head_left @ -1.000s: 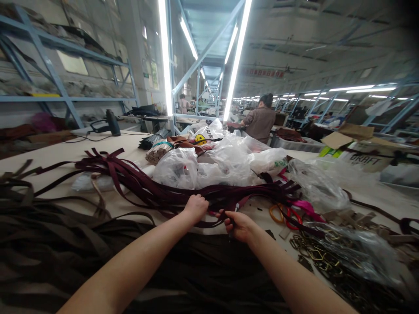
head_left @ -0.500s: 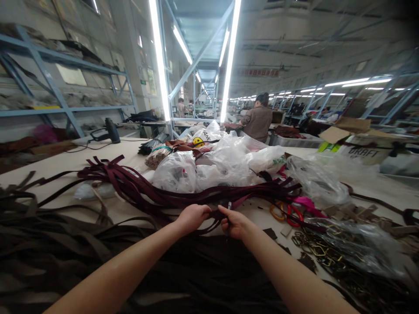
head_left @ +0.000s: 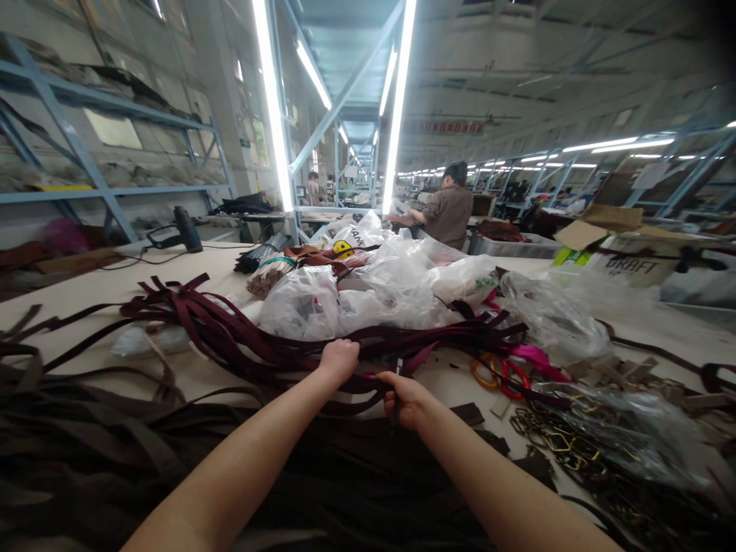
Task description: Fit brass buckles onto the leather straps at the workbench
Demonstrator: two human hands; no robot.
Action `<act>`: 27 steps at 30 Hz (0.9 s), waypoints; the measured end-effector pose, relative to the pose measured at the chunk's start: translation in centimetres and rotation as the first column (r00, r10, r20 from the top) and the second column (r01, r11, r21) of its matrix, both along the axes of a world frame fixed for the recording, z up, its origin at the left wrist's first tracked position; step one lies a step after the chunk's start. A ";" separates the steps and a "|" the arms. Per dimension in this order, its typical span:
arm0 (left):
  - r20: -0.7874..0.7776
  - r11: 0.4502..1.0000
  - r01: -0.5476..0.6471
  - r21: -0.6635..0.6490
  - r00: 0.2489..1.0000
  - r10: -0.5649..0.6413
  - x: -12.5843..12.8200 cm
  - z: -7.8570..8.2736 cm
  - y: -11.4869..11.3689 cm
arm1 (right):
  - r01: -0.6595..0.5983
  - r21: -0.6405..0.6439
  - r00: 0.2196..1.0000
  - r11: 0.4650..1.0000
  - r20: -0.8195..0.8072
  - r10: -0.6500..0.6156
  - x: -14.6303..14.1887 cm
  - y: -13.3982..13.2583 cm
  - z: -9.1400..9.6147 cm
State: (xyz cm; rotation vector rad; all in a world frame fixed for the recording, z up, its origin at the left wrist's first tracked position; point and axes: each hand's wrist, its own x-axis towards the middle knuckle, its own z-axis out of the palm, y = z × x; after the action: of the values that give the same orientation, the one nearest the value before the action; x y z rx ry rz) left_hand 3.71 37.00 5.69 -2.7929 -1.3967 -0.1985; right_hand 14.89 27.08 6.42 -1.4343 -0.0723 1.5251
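My left hand [head_left: 340, 360] is closed at the front of a long bundle of maroon straps [head_left: 230, 337]; its fingertips are turned away from view. Lower and to the right, my right hand [head_left: 407, 400] is closed, thumb and finger pinching a maroon strap [head_left: 368, 381] that runs over from the bundle. A slim pen-like tool [head_left: 399, 366] with a pale end sticks up out of the same hand. Beneath both forearms spreads a large heap of dark brown straps [head_left: 143, 460].
Clear plastic bags [head_left: 391, 284] lie piled behind the bundle. To the right are orange-and-red-handled scissors [head_left: 514, 377], metal buckles [head_left: 563, 441] and a cardboard box [head_left: 621, 218]. A dark hot-air gun [head_left: 187, 230] rests at back left. Another person [head_left: 451, 207] works beyond the table.
My left hand has moved up and forward, away from the right hand and onto the maroon bundle. My right hand stays nearly in place, still pinching. The view has shifted slightly.
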 end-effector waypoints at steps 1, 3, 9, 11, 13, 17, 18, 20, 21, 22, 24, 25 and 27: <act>-0.004 1.000 0.004 -0.011 1.000 -0.004 -0.2 0.1 0.3 | 0.000 0.006 1.000 1.000 -0.002 0.000 0.0 0.0 0.0; -0.013 0.999 0.008 -0.041 1.000 -0.009 -0.6 0.5 1.0 | 0.000 0.019 1.000 1.000 -0.008 0.001 0.1 0.1 0.0; -0.035 0.996 0.017 -0.085 0.999 -0.020 -1.5 1.9 1.7 | 0.015 0.037 1.000 0.999 0.002 -0.015 0.1 -0.1 0.4; -0.033 0.993 0.068 -0.092 0.997 -0.071 -1.9 2.0 1.1 | 0.021 0.048 1.000 0.999 0.012 -0.021 0.0 0.0 0.4; -0.031 0.988 0.121 -0.094 0.992 -0.124 -2.3 1.9 0.4 | 0.026 0.065 0.999 0.998 0.024 -0.028 -0.1 0.1 0.4; -0.029 0.983 0.161 -0.092 0.986 -0.164 -2.7 1.8 -1.0 | 0.048 0.094 0.998 0.994 0.047 -0.052 -0.3 0.2 0.3; -0.028 0.980 0.171 -0.097 0.984 -0.174 -2.7 1.8 -1.3 | 0.056 0.103 0.997 0.993 0.052 -0.062 -0.4 0.2 0.2; -0.031 0.965 0.239 -0.106 0.969 -0.244 -2.6 1.9 -2.0 | 0.069 0.132 0.995 0.989 0.058 -0.077 -0.6 0.3 0.1; -0.036 0.950 0.293 -0.104 0.954 -0.298 -2.4 2.0 -2.3 | 0.073 0.148 0.995 0.986 0.061 -0.083 -0.7 0.4 0.0; -0.044 0.931 0.350 -0.105 0.934 -0.356 -2.3 2.0 -2.6 | 0.077 0.160 0.994 0.984 0.066 -0.089 -0.8 0.6 -0.1; -0.064 0.905 0.404 -0.131 0.908 -0.414 -2.0 2.1 -2.8 | 0.094 0.158 0.991 0.983 0.084 -0.109 -1.0 0.9 -0.4; -0.068 0.915 0.377 -0.144 0.919 -0.389 -1.9 2.0 -2.7 | 0.105 0.146 0.988 0.984 0.096 -0.120 -1.1 1.1 -0.5; -0.067 0.958 0.247 -0.144 0.964 -0.258 -1.5 1.7 -2.3 | 0.121 0.118 0.984 0.986 0.114 -0.135 -1.3 1.4 -0.6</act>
State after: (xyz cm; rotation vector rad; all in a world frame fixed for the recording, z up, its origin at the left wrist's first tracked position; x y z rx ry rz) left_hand 2.23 34.71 7.38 -3.0447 -1.0703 0.0150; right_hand 13.62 28.44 5.78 -1.4147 -0.1332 1.3089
